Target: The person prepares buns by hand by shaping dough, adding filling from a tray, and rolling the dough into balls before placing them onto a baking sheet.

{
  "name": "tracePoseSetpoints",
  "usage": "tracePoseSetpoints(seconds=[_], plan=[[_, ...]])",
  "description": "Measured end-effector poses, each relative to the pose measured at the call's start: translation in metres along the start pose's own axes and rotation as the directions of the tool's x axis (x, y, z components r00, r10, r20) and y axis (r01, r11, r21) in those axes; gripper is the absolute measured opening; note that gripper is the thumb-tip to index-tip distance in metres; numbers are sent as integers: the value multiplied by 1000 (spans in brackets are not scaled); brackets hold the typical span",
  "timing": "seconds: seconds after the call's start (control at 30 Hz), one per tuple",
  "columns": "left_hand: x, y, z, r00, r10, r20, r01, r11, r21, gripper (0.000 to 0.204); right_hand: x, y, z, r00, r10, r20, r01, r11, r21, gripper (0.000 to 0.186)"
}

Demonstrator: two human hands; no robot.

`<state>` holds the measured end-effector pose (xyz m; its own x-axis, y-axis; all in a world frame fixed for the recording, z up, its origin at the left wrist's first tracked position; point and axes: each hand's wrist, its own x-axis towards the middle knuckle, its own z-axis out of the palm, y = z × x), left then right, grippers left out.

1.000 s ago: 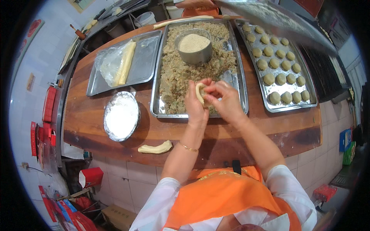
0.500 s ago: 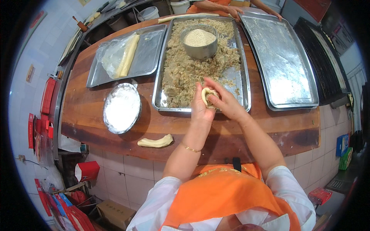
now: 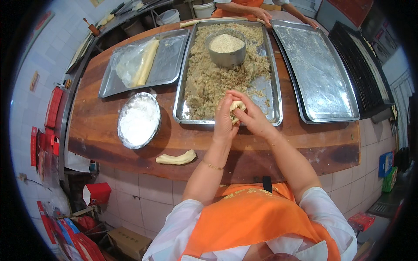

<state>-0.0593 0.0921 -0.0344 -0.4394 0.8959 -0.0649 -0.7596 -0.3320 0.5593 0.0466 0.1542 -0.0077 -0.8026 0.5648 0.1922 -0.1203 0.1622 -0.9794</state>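
Cupped between my two hands is a pale dough wrapper (image 3: 237, 105), its rim gathered inward; what lies inside is mostly hidden. My left hand (image 3: 224, 117) wraps its near-left side, while my right hand (image 3: 253, 116) closes round the other side with the thumb pressed on the dough. Both are held over the near edge of a metal tray (image 3: 177, 108) spread with crumbly tan filling (image 3: 204, 87). Within that tray stands a metal bowl (image 3: 226, 57) of pale seeds. A short dough strip (image 3: 176, 157) lies on the wooden table, left of my forearms.
Left of the filling stands a bowl of white flour (image 3: 138, 121). Behind it, a tray (image 3: 167, 54) holds a dough roll (image 3: 146, 63) partly under plastic. Stacked trays (image 3: 322, 82) lie at the right, with a co-worker's hands (image 3: 263, 15) at their far edge.
The dough's opening has been drawn smaller as my fingers closed further over it. My hands have turned slightly around it. The co-worker's body has shifted slightly at the far side.
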Motion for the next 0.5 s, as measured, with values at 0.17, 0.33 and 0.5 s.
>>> tracePoseSetpoints(seconds=[0.17, 0.33, 0.5], plan=[[6, -14, -15, 991, 14, -135, -14, 1000, 5, 22, 0, 10, 9, 990, -119, -74, 94, 957, -276, 46], [10, -15, 17, 859, -237, -454, 107, 950, -293, 21, 19, 18, 3, 918, -336, -209, 255, 907, -336, 45], [2, -1, -6, 962, -183, -204, 116, 946, -304, 32, 10, 9, -21, 849, -527, -42, 128, 283, -951, 44]])
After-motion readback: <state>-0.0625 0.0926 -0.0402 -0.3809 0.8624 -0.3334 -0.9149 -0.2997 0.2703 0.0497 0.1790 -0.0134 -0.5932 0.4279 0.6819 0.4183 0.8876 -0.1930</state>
